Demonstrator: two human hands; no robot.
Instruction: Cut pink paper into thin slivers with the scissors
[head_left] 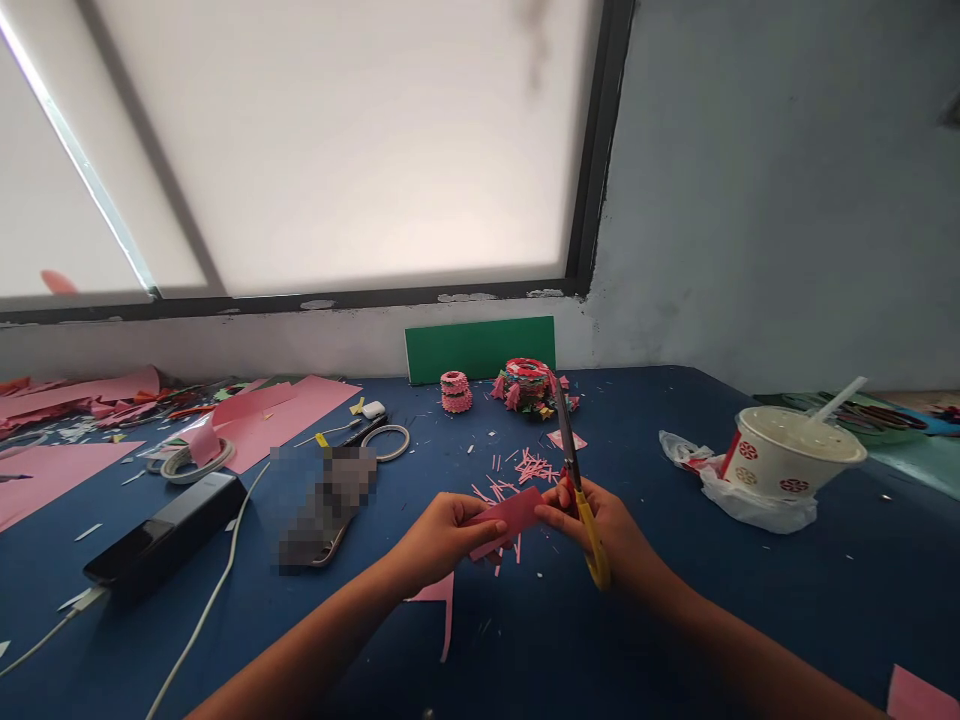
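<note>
Lower centre | your left hand (439, 538) pinches pink paper (516, 514) | right hand (624, 535) clasps scissors (574, 468) blades-up, seemingly to pinch too

Holds a piece of pink paper (504, 522) in the left hand (439, 540), and carries yellow-handled scissors (573, 462) in the right hand (611, 530), pointed up and away, just beside the paper's right end. Faces thin pink strips (534, 465) scattered on a blue table (645, 660), before a small pink ringed stack (455, 393), a larger multicoloured stack (525, 388) and a green board (480, 348).
</note>
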